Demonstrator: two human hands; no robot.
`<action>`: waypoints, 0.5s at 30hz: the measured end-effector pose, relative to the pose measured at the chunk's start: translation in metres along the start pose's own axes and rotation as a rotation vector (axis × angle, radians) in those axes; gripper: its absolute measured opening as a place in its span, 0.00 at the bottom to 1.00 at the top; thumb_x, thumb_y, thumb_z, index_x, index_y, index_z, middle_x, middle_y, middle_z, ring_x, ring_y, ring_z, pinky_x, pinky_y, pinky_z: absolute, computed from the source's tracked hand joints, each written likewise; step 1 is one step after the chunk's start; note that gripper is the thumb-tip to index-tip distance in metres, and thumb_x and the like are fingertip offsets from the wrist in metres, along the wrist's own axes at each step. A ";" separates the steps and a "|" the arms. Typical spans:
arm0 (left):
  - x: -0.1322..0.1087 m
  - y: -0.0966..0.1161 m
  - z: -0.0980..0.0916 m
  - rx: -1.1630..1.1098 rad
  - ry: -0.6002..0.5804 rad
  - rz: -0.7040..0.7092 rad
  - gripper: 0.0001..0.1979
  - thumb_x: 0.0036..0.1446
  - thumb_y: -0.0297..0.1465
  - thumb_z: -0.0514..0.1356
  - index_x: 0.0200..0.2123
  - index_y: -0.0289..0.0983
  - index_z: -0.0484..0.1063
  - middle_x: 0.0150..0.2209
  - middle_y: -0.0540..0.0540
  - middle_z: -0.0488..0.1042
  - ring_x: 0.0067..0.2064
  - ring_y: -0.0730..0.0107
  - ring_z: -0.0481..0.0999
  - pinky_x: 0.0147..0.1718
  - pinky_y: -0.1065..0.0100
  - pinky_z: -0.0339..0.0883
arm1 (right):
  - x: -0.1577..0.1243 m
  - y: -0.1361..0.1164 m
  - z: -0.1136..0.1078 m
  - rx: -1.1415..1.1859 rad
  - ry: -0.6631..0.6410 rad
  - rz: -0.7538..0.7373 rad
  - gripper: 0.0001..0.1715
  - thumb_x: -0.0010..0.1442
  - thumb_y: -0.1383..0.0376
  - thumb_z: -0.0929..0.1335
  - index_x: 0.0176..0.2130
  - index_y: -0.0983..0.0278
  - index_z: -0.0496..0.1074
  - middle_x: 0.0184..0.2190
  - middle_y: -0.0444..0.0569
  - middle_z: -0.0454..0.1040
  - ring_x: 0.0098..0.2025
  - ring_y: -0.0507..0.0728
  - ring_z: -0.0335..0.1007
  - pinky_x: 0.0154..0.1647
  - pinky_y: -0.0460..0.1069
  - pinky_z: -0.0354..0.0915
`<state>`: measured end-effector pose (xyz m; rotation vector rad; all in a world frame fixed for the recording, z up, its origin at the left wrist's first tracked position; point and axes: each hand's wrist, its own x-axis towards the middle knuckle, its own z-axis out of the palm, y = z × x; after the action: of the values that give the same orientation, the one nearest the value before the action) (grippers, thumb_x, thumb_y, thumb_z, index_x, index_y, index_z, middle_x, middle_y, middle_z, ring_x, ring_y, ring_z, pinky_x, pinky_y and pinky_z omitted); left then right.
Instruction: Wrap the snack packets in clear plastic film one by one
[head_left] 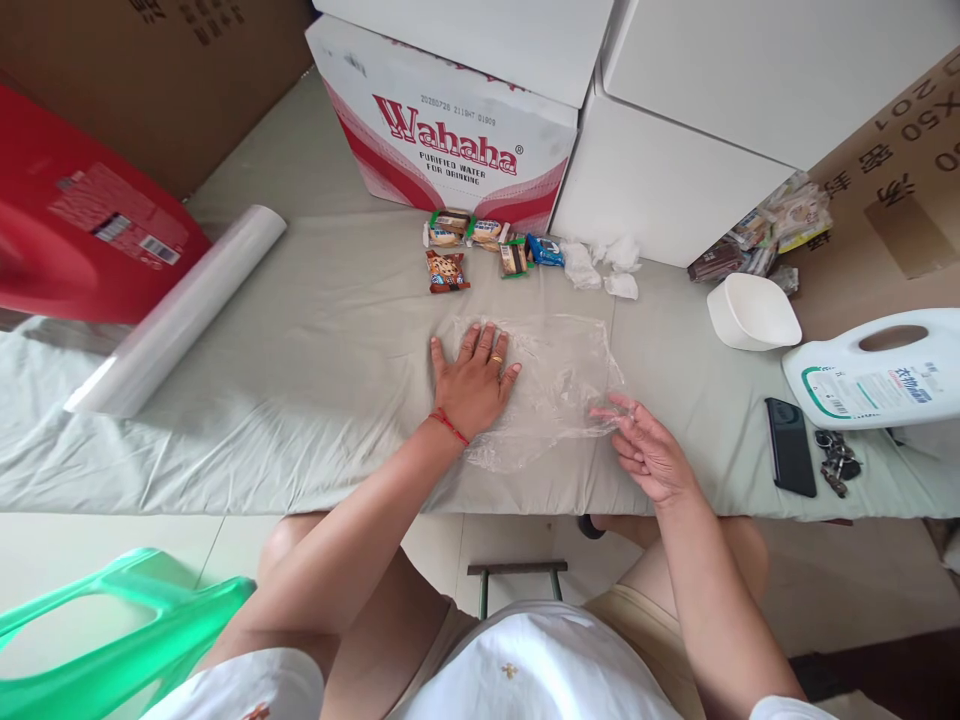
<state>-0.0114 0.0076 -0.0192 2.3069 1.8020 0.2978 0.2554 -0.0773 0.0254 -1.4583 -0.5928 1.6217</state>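
Head view only. Left hand point(472, 380) lies flat, palm down, fingers spread, pressing the left part of a crumpled clear plastic film sheet point(559, 385). The sheet lies on the pale grey-green cloth-covered table point(315, 350), mid-table, just in front of the person. Gold ring and red string bracelet on that hand.

Right hand point(649, 450) is at the sheet's lower right corner, fingers loosely curled, fingertips point(611, 410) touching the film edge. Whether it pinches the film or only touches it: cannot tell.

Behind the sheet, near the back of the table: a short row of small wrapped snack packets point(480, 245), brown, green and blue wrappers. Just right of them, crumpled white tissue wads point(607, 265).

Behind the snacks stands a white-and-red cardboard carton printed "Wahaha purified water" point(450, 130). Plain white boxes point(697, 120) beside it and on top.

Left side of the table: a long roll of clear cling film point(176, 315), lying diagonally, well apart from the hands. Red package point(82, 230) beyond it.

Right side: a white plastic bowl point(752, 312), a white detergent jug with handle point(877, 370) on its side, a black phone point(790, 445) flat on the cloth, a bunch of keys point(836, 462) just beside the phone.

Bottom left: a green translucent plastic stool point(112, 630) on the floor.
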 end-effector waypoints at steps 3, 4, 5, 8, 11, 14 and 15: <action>0.001 0.000 -0.002 0.003 -0.021 -0.006 0.32 0.76 0.44 0.36 0.76 0.43 0.54 0.78 0.41 0.51 0.79 0.50 0.47 0.71 0.28 0.26 | 0.004 0.004 0.008 -0.078 0.036 0.044 0.41 0.38 0.55 0.86 0.48 0.61 0.76 0.35 0.48 0.81 0.19 0.42 0.48 0.15 0.39 0.42; 0.001 -0.001 -0.002 0.000 -0.024 -0.006 0.32 0.76 0.44 0.36 0.76 0.43 0.54 0.78 0.42 0.51 0.79 0.50 0.47 0.71 0.27 0.26 | 0.005 0.005 0.008 -0.101 0.072 0.048 0.40 0.35 0.55 0.87 0.45 0.63 0.76 0.29 0.45 0.79 0.19 0.42 0.48 0.15 0.39 0.42; 0.001 -0.001 -0.002 -0.007 -0.023 -0.004 0.32 0.76 0.44 0.36 0.76 0.43 0.54 0.78 0.42 0.51 0.79 0.50 0.47 0.71 0.27 0.26 | 0.006 0.006 0.007 -0.115 0.109 0.046 0.38 0.34 0.54 0.87 0.40 0.65 0.76 0.26 0.43 0.76 0.18 0.42 0.49 0.15 0.39 0.42; 0.001 -0.003 -0.001 -0.039 -0.012 0.008 0.32 0.76 0.45 0.37 0.76 0.44 0.55 0.78 0.42 0.51 0.78 0.51 0.48 0.71 0.28 0.22 | 0.004 0.005 -0.001 -0.098 0.179 0.041 0.35 0.32 0.52 0.87 0.32 0.65 0.73 0.23 0.42 0.73 0.18 0.41 0.48 0.14 0.39 0.41; 0.001 -0.004 -0.001 -0.060 -0.005 0.009 0.31 0.76 0.44 0.37 0.76 0.43 0.55 0.78 0.42 0.52 0.78 0.51 0.49 0.71 0.28 0.21 | -0.002 0.001 -0.008 -0.043 0.186 0.074 0.35 0.30 0.53 0.87 0.30 0.65 0.71 0.22 0.42 0.73 0.18 0.41 0.46 0.14 0.39 0.40; 0.001 -0.003 -0.003 -0.071 -0.016 0.003 0.31 0.76 0.44 0.37 0.76 0.45 0.54 0.78 0.42 0.52 0.78 0.50 0.49 0.71 0.28 0.22 | -0.007 0.003 -0.011 -0.013 0.193 0.084 0.36 0.29 0.52 0.87 0.30 0.64 0.71 0.23 0.41 0.72 0.19 0.41 0.45 0.14 0.39 0.39; 0.001 -0.003 -0.004 -0.075 -0.021 0.002 0.31 0.76 0.44 0.38 0.76 0.45 0.54 0.78 0.42 0.52 0.78 0.49 0.49 0.71 0.28 0.23 | -0.008 0.005 -0.013 -0.019 0.206 0.075 0.37 0.29 0.52 0.87 0.31 0.64 0.72 0.23 0.41 0.72 0.19 0.42 0.45 0.14 0.39 0.39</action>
<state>-0.0152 0.0097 -0.0159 2.2524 1.7483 0.3351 0.2657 -0.0888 0.0231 -1.6543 -0.4423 1.5015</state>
